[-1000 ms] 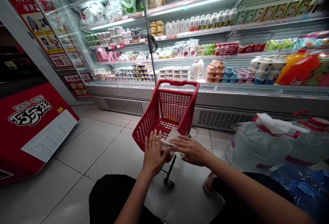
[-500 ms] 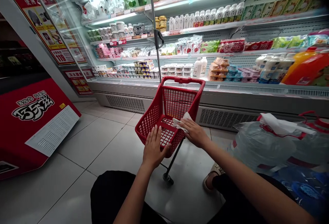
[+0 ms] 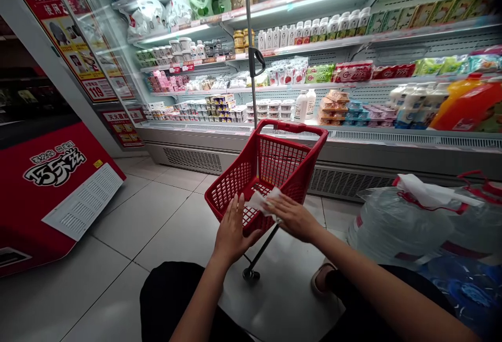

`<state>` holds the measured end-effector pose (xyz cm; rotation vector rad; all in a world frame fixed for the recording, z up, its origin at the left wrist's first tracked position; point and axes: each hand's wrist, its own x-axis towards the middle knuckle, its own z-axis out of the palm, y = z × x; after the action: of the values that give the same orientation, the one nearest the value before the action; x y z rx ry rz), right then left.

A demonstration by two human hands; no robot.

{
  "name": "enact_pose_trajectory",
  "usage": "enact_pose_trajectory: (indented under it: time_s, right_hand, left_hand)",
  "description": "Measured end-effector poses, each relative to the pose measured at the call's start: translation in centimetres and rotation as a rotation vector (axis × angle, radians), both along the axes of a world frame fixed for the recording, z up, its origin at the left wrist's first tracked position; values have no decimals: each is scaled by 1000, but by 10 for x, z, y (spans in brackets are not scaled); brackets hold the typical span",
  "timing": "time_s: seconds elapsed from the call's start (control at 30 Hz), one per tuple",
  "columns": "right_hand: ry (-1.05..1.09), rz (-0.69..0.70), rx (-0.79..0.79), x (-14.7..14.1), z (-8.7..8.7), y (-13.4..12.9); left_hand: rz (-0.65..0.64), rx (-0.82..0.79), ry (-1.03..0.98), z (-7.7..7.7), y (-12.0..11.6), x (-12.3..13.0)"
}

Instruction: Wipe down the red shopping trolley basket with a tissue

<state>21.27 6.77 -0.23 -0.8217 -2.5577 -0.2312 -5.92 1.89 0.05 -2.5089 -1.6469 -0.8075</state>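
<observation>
A small red plastic shopping cart (image 3: 280, 160) stands before me, its basket leaning and the handle end toward the fridge. My left hand (image 3: 234, 232) lies on the near rim of the basket with its fingers stretched out, nothing in it. Under the fingers of my right hand (image 3: 294, 217) is a crumpled white tissue (image 3: 258, 202), pressed against the near right side of the rim. The fingertips partly cover the tissue. Below the basket, a dark leg ends in a caster wheel (image 3: 251, 274) on the floor.
Behind the cart runs an open-front refrigerated display (image 3: 188, 135) stocked with dairy and drinks. To the left stands a red freezer (image 3: 84, 195). Large wrapped water bottles (image 3: 396, 221) sit close on the right. My knees frame the pale tiled floor (image 3: 157, 211).
The cart's handle end has swung to the right and its wheel slightly left. My right hand has slid the tissue left and down along the near rim. My left hand has shifted slightly.
</observation>
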Motion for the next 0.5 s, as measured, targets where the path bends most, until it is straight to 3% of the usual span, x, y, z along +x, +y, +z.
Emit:
enact_pose_trajectory:
  time_s: [0.1, 0.2, 0.3, 0.4, 0.5]
  right_hand:
    - [31, -165, 37, 39, 4, 27]
    - [48, -257, 36, 49, 6, 34]
    - [71, -231, 14, 24, 3, 18]
    - [65, -102, -14, -11, 1, -3]
    - [46, -21, -28, -23, 4, -10]
  left_hand:
    - [17, 21, 22, 1, 3, -9]
    - [59, 32, 46, 0, 8, -9]
    - [98, 42, 86, -4, 13, 6]
    - [55, 52, 117, -10, 13, 27]
    - [43, 95, 104, -11, 9, 35]
